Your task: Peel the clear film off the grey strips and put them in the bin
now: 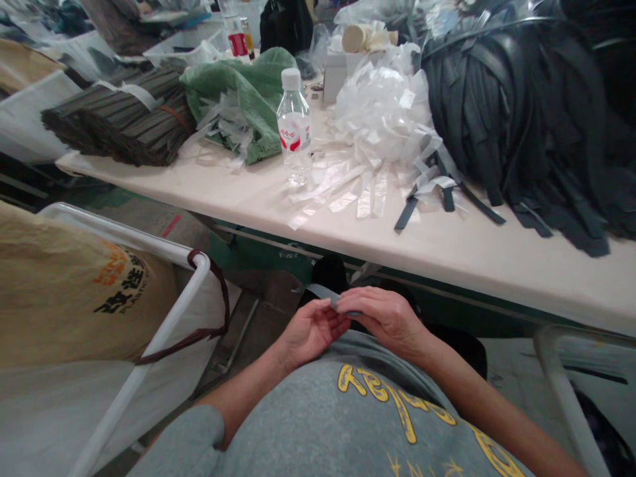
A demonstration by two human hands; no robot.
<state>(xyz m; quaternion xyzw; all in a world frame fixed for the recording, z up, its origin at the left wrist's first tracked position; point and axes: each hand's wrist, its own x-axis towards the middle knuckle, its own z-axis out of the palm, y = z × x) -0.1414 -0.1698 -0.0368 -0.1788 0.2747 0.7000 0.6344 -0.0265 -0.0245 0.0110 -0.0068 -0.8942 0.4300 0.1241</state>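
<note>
Close together in front of my shirt, both hands meet around a narrow grey strip [322,290], part of which sticks out to the upper left. My left hand [314,329] is palm up with curled fingers, its thumb and fingertips at the strip. From the right, my right hand [380,315] comes over the strip, fingers pressed together on it. Beyond them on the table lie a spread pile of clear plastic strips [365,189] and a large heap of dark strips [517,119].
The table edge [447,265] runs just beyond my hands. On the table [223,192] stand a water bottle [297,142], a green sack [248,83] and a tied dark bundle [134,122]. Left is a white-railed bin [163,331] holding a tan bag [64,298].
</note>
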